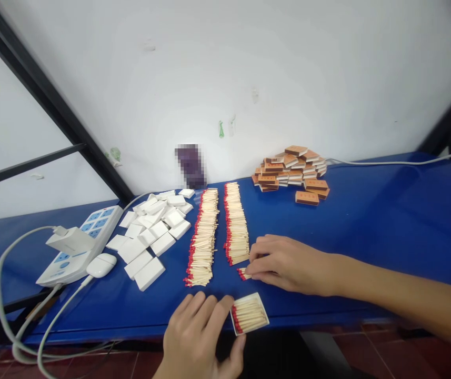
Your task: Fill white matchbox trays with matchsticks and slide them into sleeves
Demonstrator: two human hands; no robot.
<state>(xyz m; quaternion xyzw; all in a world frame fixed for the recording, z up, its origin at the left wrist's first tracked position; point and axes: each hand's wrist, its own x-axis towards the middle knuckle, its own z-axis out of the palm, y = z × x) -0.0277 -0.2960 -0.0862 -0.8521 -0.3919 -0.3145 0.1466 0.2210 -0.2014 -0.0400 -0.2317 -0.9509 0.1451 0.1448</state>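
A small white matchbox tray (263,301) filled with red-tipped matches lies at the table's front edge. My left hand (203,329) grips its left end, forefinger at the upper corner and thumb at the lower one. Just beyond it, my right hand (282,263) has its fingers closed on a few matches (242,273), whose red heads stick out to the left. Those fingertips sit at the near end of the right-hand row of matches (236,223). Another long row of matches (203,237) runs parallel on the left, heads also facing left.
White matchbox trays (150,273) are heaped on the left of the blue table (367,221). Orange matchboxes (307,198) are piled at the back right. A power strip (104,223) with a plugged-in charger (71,241), white cables and a white rounded device (101,265) occupies the far left.
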